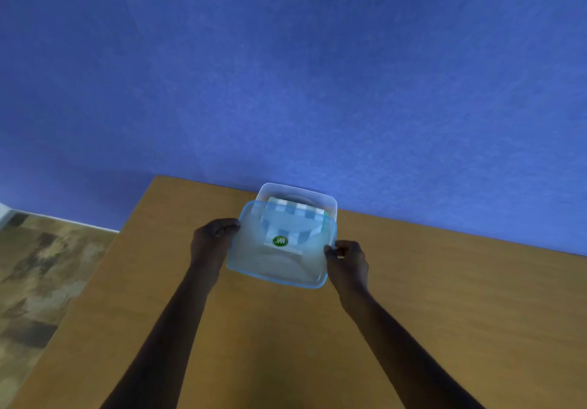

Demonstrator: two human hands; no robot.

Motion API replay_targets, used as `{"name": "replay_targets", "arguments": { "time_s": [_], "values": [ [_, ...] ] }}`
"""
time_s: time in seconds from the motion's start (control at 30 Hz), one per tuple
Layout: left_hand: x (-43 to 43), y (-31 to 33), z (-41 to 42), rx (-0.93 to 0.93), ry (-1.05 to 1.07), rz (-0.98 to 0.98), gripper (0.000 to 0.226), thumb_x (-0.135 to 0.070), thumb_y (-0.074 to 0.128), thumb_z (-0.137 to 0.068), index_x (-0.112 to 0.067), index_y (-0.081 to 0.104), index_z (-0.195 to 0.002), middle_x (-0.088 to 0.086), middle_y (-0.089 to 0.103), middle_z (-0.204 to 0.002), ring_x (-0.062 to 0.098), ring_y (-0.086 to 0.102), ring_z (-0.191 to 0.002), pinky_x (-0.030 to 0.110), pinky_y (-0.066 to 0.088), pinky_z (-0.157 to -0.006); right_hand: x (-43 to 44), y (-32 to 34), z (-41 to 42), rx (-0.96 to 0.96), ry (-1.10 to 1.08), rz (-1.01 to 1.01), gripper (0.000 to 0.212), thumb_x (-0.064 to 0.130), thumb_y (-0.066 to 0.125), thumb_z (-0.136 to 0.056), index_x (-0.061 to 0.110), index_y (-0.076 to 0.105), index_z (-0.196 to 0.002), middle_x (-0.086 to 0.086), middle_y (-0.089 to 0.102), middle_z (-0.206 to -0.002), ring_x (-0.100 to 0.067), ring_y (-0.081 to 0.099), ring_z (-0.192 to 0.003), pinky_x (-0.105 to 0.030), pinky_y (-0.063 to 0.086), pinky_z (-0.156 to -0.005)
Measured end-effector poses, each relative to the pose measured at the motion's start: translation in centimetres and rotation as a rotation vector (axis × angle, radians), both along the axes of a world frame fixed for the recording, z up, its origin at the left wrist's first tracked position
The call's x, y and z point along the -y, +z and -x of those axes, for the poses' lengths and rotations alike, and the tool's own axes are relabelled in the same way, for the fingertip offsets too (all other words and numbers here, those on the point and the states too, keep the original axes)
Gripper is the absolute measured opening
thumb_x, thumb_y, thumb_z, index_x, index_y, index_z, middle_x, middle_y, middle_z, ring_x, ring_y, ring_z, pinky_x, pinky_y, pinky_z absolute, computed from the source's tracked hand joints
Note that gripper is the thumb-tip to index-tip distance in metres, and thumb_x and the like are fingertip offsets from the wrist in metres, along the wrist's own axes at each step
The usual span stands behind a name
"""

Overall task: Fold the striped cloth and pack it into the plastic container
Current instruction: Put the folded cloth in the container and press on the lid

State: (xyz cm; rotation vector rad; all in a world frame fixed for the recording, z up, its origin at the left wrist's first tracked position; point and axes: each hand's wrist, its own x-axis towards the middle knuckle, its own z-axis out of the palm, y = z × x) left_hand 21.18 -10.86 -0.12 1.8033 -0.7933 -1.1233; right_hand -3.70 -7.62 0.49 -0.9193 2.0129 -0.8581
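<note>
Both hands, left hand [213, 239] and right hand [347, 259], gripping opposite edges of a translucent blue-rimmed lid [279, 259] tilted over the plastic container [328, 201] on the wooden table [444, 297], folded striped cloth [293, 210] inside, blue wall [286, 75] behind.

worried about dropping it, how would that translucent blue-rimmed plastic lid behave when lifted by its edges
The translucent blue-rimmed plastic lid is probably light: the left hand and right hand hold it by fingertips alone. It looks thin, so it may flex slightly. Its smooth surface could slip in a pinch, though the raised rim should help the grip.
</note>
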Motion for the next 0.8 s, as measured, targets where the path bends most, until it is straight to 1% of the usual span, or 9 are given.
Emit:
{"name": "replay_targets", "arguments": {
  "time_s": [0.1, 0.17, 0.23, 0.33, 0.4, 0.5, 0.57, 0.67, 0.8],
  "values": [
    [2.6, 1.1, 0.8, 0.062, 0.0, 0.028, 0.011, -0.035, 0.07, -0.068, -0.039, 0.077, -0.075, 0.002, 0.078, -0.087, 0.024, 0.07, -0.083, 0.046, 0.057, -0.086, 2.9, 0.7, 0.4, 0.015, -0.023, 0.029, 0.027, 0.024, 0.068, -0.087, 0.01, 0.064, -0.11, -0.008, 0.072, -0.1, -0.03, 0.066, -0.1, -0.037, 0.052, -0.086],
    [4.3, 1.6, 1.5, 0.155, -0.01, 0.024, 0.013, -0.036, 0.069, -0.071, -0.04, 0.078, -0.08, -0.001, 0.078, -0.09, 0.024, 0.071, -0.088, 0.035, 0.055, -0.081, 4.7, 0.7, 0.7, 0.016, -0.03, 0.021, 0.027, 0.024, 0.068, -0.088, 0.01, 0.064, -0.111, -0.009, 0.072, -0.102, -0.03, 0.065, -0.103, -0.035, 0.05, -0.086],
    [5.5, 1.7, 2.4, 0.281, -0.027, 0.006, 0.019, -0.033, 0.068, -0.079, -0.034, 0.079, -0.094, -0.002, 0.078, -0.095, 0.018, 0.07, -0.091, 0.026, 0.046, -0.077, 6.2, 0.5, 1.0, 0.006, -0.05, -0.007, 0.029, 0.025, 0.067, -0.089, 0.008, 0.066, -0.113, -0.012, 0.071, -0.108, -0.032, 0.063, -0.109, -0.035, 0.049, -0.089],
    [6.8, 1.2, 3.4, 0.345, -0.029, 0.014, 0.021, -0.029, 0.065, -0.085, -0.026, 0.079, -0.1, 0.003, 0.078, -0.099, 0.024, 0.069, -0.096, 0.028, 0.049, -0.083, 7.9, -0.3, 1.0, -0.005, -0.092, -0.046, 0.03, 0.025, 0.066, -0.089, 0.007, 0.067, -0.114, -0.017, 0.071, -0.116, -0.033, 0.062, -0.115, -0.037, 0.05, -0.094],
    [7.4, 0.7, 3.8, 0.389, -0.03, -0.001, 0.022, -0.03, 0.062, -0.088, -0.024, 0.079, -0.101, 0.006, 0.078, -0.1, 0.028, 0.069, -0.101, 0.028, 0.047, -0.086, 8.6, -1.0, 0.9, -0.011, -0.1, -0.061, 0.031, 0.025, 0.066, -0.09, 0.006, 0.068, -0.114, -0.018, 0.07, -0.118, -0.034, 0.062, -0.116, -0.036, 0.049, -0.096],
    [8.1, -0.3, 4.0, 0.463, -0.051, -0.009, 0.022, -0.028, 0.06, -0.091, -0.017, 0.079, -0.093, 0.011, 0.077, -0.094, 0.032, 0.069, -0.096, 0.028, 0.043, -0.079, 9.4, -1.9, 0.7, -0.029, -0.089, -0.074, 0.032, 0.024, 0.064, -0.092, 0.003, 0.069, -0.116, -0.019, 0.07, -0.12, -0.035, 0.061, -0.119, -0.036, 0.047, -0.098],
    [8.4, -0.9, 4.2, 0.485, -0.069, -0.014, 0.024, -0.026, 0.059, -0.091, -0.012, 0.078, -0.086, 0.014, 0.075, -0.085, 0.035, 0.069, -0.089, 0.026, 0.036, -0.073, 9.7, -2.2, 0.7, -0.038, -0.095, -0.077, 0.031, 0.023, 0.063, -0.093, 0.002, 0.07, -0.115, -0.021, 0.07, -0.119, -0.037, 0.061, -0.119, -0.036, 0.046, -0.097],
    [8.6, -1.7, 4.2, 0.478, -0.069, -0.024, 0.023, -0.028, 0.06, -0.092, -0.016, 0.079, -0.087, 0.011, 0.076, -0.085, 0.032, 0.069, -0.089, 0.024, 0.031, -0.073, 9.9, -2.4, 0.6, -0.026, -0.136, -0.073, 0.03, 0.022, 0.063, -0.092, 0.001, 0.069, -0.114, -0.022, 0.07, -0.118, -0.037, 0.06, -0.118, -0.036, 0.047, -0.095],
    [8.9, -2.2, 4.1, 0.48, -0.077, -0.003, 0.021, -0.032, 0.062, -0.092, -0.022, 0.08, -0.097, 0.007, 0.078, -0.096, 0.03, 0.069, -0.099, 0.023, 0.033, -0.076, 9.6, -3.0, 0.6, 0.002, -0.156, -0.086, 0.032, 0.025, 0.061, -0.093, 0.003, 0.069, -0.115, -0.02, 0.069, -0.119, -0.037, 0.059, -0.119, -0.035, 0.048, -0.094]
  ]
}}
